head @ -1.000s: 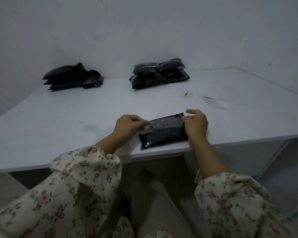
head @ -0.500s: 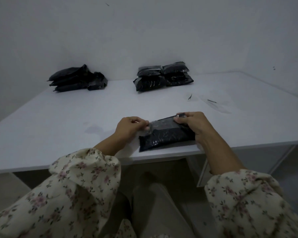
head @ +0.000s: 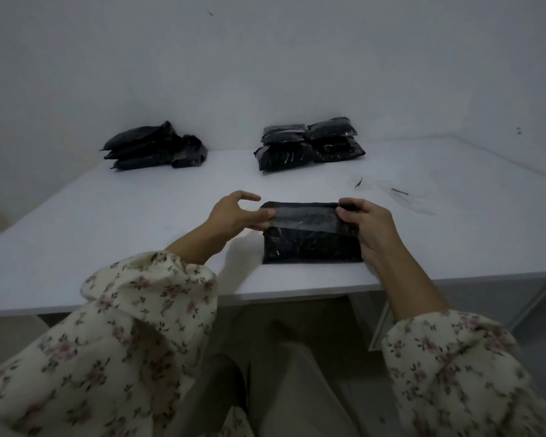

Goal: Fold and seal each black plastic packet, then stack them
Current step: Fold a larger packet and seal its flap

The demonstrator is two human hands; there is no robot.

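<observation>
A black plastic packet [head: 311, 244] lies near the front edge of the white table [head: 139, 234], its clear flap [head: 303, 217] folded across the top. My left hand [head: 237, 214] pinches the flap's left end with thumb and finger, the other fingers raised. My right hand [head: 368, 230] grips the packet's right end, thumb on the flap. A neat stack of sealed black packets [head: 309, 143] stands at the back middle. A looser pile of black packets [head: 153, 146] lies at the back left.
Thin clear strips and small dark scraps [head: 399, 192] lie on the table to the right of the packet. Walls close the table at the back and right. A white frame [head: 379, 329] stands under the table on the right.
The packet has been straightened square to the table edge. My left hand's fingers have spread while it pinches the flap. My right hand has shifted to grip the right end.
</observation>
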